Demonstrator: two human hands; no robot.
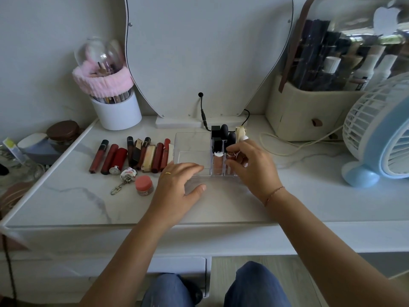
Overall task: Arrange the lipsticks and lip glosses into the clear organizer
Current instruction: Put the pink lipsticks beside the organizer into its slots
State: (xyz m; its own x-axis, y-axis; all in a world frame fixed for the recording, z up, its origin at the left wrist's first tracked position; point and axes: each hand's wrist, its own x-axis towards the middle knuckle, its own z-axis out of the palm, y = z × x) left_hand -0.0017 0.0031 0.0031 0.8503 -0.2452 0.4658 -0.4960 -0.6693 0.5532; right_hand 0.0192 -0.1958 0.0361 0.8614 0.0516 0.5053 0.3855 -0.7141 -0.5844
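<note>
Clear acrylic forms the organizer [192, 142], which sits on the white marbled surface [221, 202] in front of the mirror base. Its right-hand compartments hold several upright items: black-capped lipsticks [224, 130] at the back, a cream tube [240, 132] beside them, and a peach lip gloss [218, 163] in a front slot. The compartments toward its left side look empty.

Over the organizer's right front corner, the right hand [252, 167] curls its fingers around a small tube with a silvery collar [231, 154], pinching it above a front slot; whether the tube already rests inside the slot cannot be told. The left hand [177, 185] lies flat and relaxed against the organizer's front left wall, fingers spread, gripping nothing, with a gold ring on one finger.

Just left of the organizer, a row of red and dark lipsticks and glosses [132, 155] lies on the surface, the nearest touching or almost touching the organizer's side. Nearer the surface's front edge than that row are a heart-shaped keychain [127, 175] and a pink-lidded jar [143, 185].
</note>
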